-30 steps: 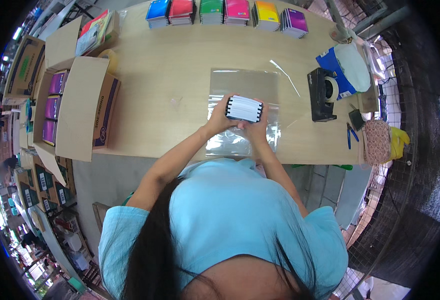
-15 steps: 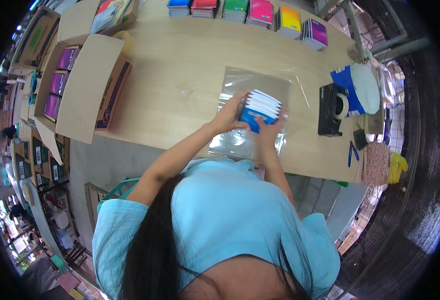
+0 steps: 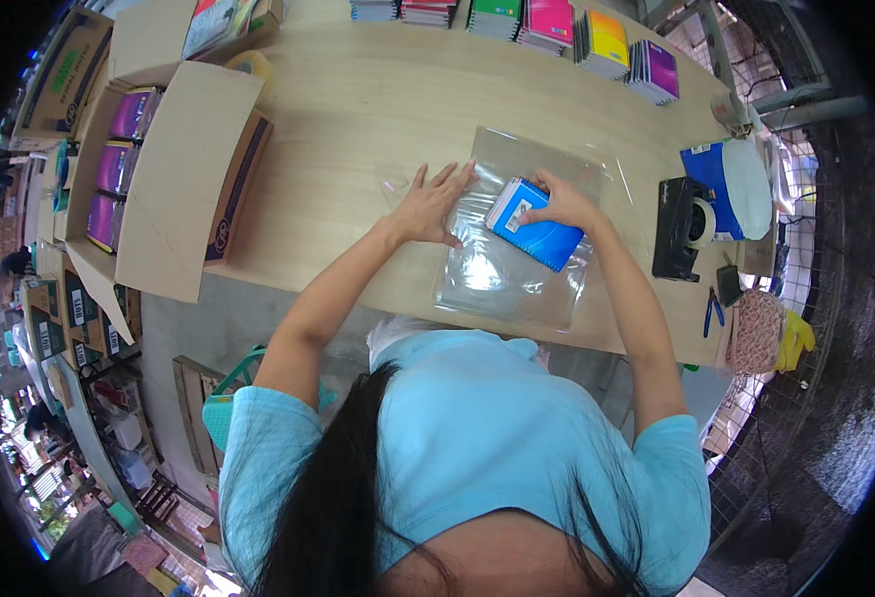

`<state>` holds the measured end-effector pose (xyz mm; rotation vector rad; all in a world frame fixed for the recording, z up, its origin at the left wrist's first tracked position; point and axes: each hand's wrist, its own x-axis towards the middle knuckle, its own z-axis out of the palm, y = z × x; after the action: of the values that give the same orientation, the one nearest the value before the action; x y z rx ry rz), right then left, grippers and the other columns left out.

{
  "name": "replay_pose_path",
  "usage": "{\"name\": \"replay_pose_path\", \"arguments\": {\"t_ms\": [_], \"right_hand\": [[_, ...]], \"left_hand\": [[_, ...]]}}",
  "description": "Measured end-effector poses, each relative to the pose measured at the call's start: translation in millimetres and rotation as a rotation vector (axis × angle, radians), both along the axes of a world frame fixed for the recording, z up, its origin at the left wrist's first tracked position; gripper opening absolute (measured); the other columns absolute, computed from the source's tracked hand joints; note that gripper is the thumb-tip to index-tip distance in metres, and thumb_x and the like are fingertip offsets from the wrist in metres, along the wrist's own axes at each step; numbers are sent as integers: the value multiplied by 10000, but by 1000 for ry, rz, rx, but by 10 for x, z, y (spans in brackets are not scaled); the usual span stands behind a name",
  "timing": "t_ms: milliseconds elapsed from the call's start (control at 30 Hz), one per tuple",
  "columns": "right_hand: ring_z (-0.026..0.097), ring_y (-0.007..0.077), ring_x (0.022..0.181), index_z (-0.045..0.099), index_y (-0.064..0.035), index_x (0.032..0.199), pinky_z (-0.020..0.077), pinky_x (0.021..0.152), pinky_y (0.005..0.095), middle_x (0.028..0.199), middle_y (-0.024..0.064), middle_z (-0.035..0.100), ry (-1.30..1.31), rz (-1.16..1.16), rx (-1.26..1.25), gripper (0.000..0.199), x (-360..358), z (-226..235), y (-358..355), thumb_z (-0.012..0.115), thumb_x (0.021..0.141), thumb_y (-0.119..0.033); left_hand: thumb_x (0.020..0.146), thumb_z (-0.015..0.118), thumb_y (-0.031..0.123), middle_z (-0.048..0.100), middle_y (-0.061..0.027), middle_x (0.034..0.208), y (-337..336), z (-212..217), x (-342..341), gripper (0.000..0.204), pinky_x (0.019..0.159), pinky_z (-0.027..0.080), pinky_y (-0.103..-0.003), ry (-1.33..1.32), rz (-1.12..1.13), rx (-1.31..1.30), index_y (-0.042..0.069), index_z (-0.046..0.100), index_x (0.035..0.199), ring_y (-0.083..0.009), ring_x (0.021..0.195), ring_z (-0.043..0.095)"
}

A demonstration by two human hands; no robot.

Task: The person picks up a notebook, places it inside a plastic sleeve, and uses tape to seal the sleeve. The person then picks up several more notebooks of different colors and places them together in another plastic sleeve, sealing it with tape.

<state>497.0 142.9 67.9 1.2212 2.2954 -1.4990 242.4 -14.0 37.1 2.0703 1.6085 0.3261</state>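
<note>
A small stack of blue spiral notebooks (image 3: 547, 239) is gripped by my right hand (image 3: 565, 202), its fingers over the upper edge and the thumb on the top cover. Beneath it lies a pile of clear plastic bags (image 3: 477, 289) near the table's front edge. My left hand (image 3: 432, 207) is empty, fingers spread, with its fingertips at the left edge of the bags. Along the far side stand stacks of notebooks in several colours: green (image 3: 494, 17), pink (image 3: 547, 22), yellow (image 3: 603, 44) and purple (image 3: 654, 70).
At the left an open cardboard box (image 3: 174, 179) holds purple notebook packs (image 3: 114, 167). A tape roll (image 3: 248, 70) lies behind its flap. On the right are a black tape dispenser (image 3: 674, 234), a blue and white package (image 3: 731, 189), blue-handled pliers (image 3: 712, 311) and a yellow bag (image 3: 794, 340).
The notebooks, held fanned between both hands before, now lie flatter and turned, cover up, in my right hand. My left hand has let go and moved left, its fingers spreading.
</note>
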Motion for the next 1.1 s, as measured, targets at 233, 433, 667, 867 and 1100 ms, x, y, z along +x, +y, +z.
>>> {"name": "replay_pose_path", "arguments": {"t_ms": [233, 433, 667, 867, 1100], "right_hand": [[651, 300, 1006, 580, -50, 1139, 520, 851, 398, 1088, 174, 670, 26, 143, -15, 797, -126, -91, 140, 904, 538, -462], [609, 366, 1061, 611, -39, 1157, 498, 907, 448, 1140, 190, 635, -99, 212, 74, 800, -232, 7, 37, 853, 582, -540], [468, 380, 1232, 629, -98, 1233, 399, 1037, 472, 1279, 150, 518, -118, 371, 503, 817, -192, -44, 49, 824, 602, -580], [614, 268, 1055, 628, -62, 1217, 494, 893, 377, 1170, 139, 611, 333, -442, 498, 562, 472, 120, -500, 772, 801, -412], [621, 191, 820, 642, 28, 1090, 498, 749, 340, 873, 103, 641, 234, -669, 433, 523, 703, -580, -1316, 618, 942, -474]], "left_hand": [[484, 906, 438, 361, -39, 1556, -7, -10, 16, 1491, 1139, 114, -680, 16, 12, 23, 82, -62, 1559, -345, 1484, 201], [487, 906, 448, 344, -37, 1565, -20, -34, 6, 1495, 1136, 121, -683, 23, 9, 19, 62, -68, 1554, -348, 1484, 196], [544, 891, 430, 299, -50, 1585, -31, 23, 8, 1415, 1128, 129, -691, -6, -3, 34, 83, -27, 1563, -360, 1484, 189], [688, 710, 73, 417, -187, 1391, -586, -71, 454, 834, 1033, 406, -486, -394, 313, 142, 106, 410, 1466, -363, 1264, 458], [582, 627, -44, 351, -249, 1378, -522, -299, 783, 858, 921, 452, -424, -296, 329, 155, 90, 477, 1416, -334, 986, 500]]}}
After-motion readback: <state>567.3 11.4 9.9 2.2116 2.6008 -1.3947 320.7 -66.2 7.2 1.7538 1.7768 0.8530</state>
